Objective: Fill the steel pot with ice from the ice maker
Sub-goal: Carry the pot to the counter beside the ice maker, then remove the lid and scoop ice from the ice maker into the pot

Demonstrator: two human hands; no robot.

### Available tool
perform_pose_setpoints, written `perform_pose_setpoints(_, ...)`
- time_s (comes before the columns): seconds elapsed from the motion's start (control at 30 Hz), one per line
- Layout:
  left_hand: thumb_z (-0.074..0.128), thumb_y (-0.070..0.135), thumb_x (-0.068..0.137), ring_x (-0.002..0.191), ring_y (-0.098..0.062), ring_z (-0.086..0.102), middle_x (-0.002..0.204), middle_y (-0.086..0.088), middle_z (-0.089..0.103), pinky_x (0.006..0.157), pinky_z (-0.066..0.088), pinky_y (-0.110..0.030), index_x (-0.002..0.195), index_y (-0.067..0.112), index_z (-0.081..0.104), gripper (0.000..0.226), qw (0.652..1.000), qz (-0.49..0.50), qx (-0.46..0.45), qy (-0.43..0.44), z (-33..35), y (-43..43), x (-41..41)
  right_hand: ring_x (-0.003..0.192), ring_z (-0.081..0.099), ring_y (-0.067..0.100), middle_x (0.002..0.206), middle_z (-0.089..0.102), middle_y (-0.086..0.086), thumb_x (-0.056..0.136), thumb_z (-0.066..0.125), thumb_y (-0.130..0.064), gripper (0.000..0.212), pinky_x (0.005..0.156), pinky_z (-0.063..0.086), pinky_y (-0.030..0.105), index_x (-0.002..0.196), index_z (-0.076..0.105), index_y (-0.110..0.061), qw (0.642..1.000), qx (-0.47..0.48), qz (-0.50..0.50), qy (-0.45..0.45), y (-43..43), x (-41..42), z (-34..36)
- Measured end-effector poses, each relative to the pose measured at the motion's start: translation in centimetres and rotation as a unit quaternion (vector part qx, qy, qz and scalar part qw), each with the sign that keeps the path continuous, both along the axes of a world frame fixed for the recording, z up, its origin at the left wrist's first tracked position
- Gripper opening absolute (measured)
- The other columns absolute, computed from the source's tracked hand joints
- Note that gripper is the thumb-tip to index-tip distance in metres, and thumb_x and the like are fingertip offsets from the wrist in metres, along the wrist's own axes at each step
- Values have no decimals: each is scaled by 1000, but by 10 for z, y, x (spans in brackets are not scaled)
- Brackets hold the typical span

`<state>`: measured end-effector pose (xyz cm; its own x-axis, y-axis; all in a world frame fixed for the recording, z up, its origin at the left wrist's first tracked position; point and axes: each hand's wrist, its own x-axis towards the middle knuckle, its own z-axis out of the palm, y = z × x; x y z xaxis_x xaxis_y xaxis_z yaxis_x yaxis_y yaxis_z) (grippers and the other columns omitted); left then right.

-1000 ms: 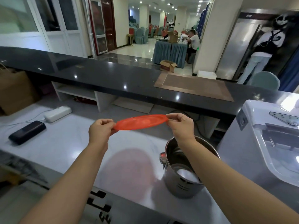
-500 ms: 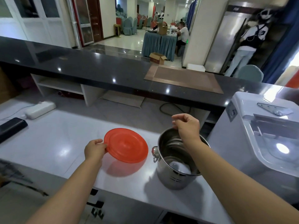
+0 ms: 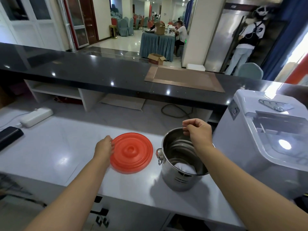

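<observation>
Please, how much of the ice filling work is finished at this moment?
Done: the red lid is off and lies flat on the counter, so the steel pot stands open. In hand: the left hand touches the lid's edge; the right hand hovers at the pot's far rim, holding nothing. Left: the ice maker looks closed, and apart from something white low in the pot, no filling shows.

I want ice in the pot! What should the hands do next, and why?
Probably reach the right hand to the ice maker and lift its clear lid: the steel pot stands uncovered beside it, the red lid lying on the counter.
</observation>
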<state>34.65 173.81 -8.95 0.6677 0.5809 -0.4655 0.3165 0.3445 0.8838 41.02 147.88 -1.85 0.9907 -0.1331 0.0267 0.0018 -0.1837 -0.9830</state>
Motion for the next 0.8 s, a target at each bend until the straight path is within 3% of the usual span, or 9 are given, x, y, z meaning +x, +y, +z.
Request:
perform_pose_setpoints(0.1,42,16,97,104,-30,59,108,-19,60,87,47,-36,114,-2,56,28,998,-42,5,-49,18,-20,10,71,62,14,79,67,5,87,48,8,30,65,55,22,77,68,-13,1000,3,-7,0,-5,-5,1)
perform_pose_setpoints(0.23,48,13,95,96,-28,61,102,-16,64,77,49,-30,107,3,58,18,983,-124,59,-118,47,-59,22,71,62,14,80,67,7,89,47,8,30,63,56,19,79,68,-11,1000,13,-14,4,-18,-14,6)
perform_pose_setpoints(0.37,57,7,90,84,-20,64,94,-13,68,79,50,-32,93,11,64,8,949,-225,117,-189,75,-101,28,71,63,14,80,68,7,89,48,7,29,60,55,19,79,68,-11,1000,8,-26,-3,-36,-21,13)
perform_pose_setpoints(0.47,64,8,86,87,-22,66,96,-12,71,79,53,-31,90,16,66,10,919,-289,158,-216,86,-131,34,72,64,15,82,69,8,88,50,6,31,61,54,20,75,69,-14,999,-2,-36,-20,-51,-26,20)
perform_pose_setpoints(0.67,70,14,82,91,-8,67,95,4,71,79,53,-19,101,23,66,21,846,-395,241,-264,97,-201,35,69,64,8,77,68,3,90,51,5,31,61,55,16,75,68,-16,995,-27,-43,-83,-90,-43,45)
perform_pose_setpoints(0.8,75,16,78,104,-11,61,107,7,63,84,51,-19,118,21,59,44,798,-459,267,-284,99,-248,36,65,64,5,77,66,2,90,50,6,27,61,54,15,78,68,-12,989,-50,-59,-129,-123,-54,60)
